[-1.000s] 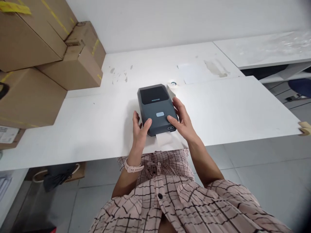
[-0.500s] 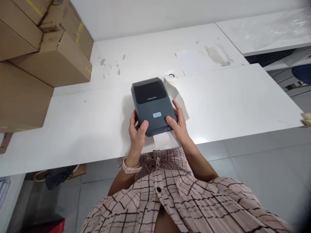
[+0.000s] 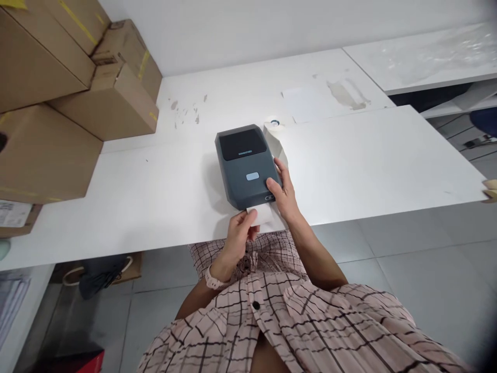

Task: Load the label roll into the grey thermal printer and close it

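Note:
A dark grey label printer (image 3: 243, 168) with a black window and a pale blue button sits near the front edge of the white table. White label paper (image 3: 263, 213) comes out of its front end. My left hand (image 3: 241, 230) pinches that paper between thumb and fingers, just below the printer. On the printer's right side, my right hand (image 3: 284, 191) grips the body, thumb on the top near the front corner. Behind the printer lies a roll of labels (image 3: 275, 124), a loose strip running from it along the printer's right side.
Cardboard boxes (image 3: 116, 101) are stacked at the left of the white table (image 3: 349, 166). A sheet of white paper (image 3: 305, 103) lies toward the back. Clear plastic (image 3: 442, 49) rests on the far right surface. The table's front edge runs just before my body.
My left hand has left the printer's left side and moved down to the front, taking hold of the label paper. My right hand stays on the printer's right side.

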`<action>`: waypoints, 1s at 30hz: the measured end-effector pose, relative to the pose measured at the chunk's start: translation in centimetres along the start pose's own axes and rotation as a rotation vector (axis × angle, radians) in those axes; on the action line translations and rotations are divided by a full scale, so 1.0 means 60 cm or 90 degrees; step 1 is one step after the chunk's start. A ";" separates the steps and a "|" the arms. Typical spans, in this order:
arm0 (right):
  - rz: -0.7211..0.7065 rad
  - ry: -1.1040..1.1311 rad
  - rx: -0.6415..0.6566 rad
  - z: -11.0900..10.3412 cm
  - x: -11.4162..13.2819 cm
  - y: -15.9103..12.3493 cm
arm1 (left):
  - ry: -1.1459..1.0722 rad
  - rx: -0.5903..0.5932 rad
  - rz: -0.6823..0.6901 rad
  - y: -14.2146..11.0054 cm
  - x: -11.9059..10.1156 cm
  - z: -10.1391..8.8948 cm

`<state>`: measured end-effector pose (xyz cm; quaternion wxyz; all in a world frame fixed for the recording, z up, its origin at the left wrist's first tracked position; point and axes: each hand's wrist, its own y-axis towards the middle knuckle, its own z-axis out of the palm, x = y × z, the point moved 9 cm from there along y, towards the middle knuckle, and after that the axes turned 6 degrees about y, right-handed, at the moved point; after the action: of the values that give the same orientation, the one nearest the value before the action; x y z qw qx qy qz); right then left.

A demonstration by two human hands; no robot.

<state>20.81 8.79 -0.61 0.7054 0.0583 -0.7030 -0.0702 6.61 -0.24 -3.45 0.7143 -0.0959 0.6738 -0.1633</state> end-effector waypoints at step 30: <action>-0.275 -0.160 0.096 -0.003 0.183 0.023 | 0.116 -0.309 0.502 0.013 -0.203 -0.094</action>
<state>21.05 8.13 10.42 0.5750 0.2503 -0.7595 -0.1730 0.60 5.36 7.21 0.6170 0.0180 0.7372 0.2749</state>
